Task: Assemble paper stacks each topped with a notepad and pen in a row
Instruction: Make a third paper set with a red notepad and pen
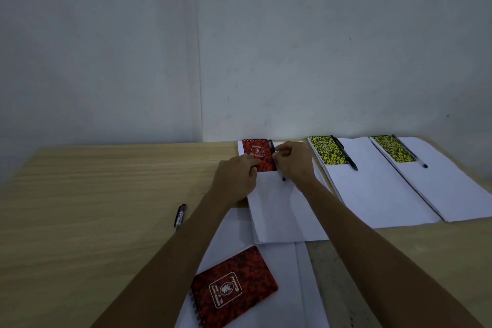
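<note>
Both hands meet at the far end of a paper stack [282, 210] on the bench [93, 194]: the left hand [237, 181] presses straight fingers on the red notepad [258, 154], the right hand [292, 162] pinches a black pen [271, 145] just beside it.

2 red-black mottled notepads [259, 154] [234, 286]; 2 yellow-black mottled notepads [327, 150] [392, 148]; white paper [287, 210]; black pens [180, 215].

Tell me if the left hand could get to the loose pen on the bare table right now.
Probably yes: the loose pen lies uncovered just beside the left forearm, but the left hand first has to leave the red notepad.
</note>
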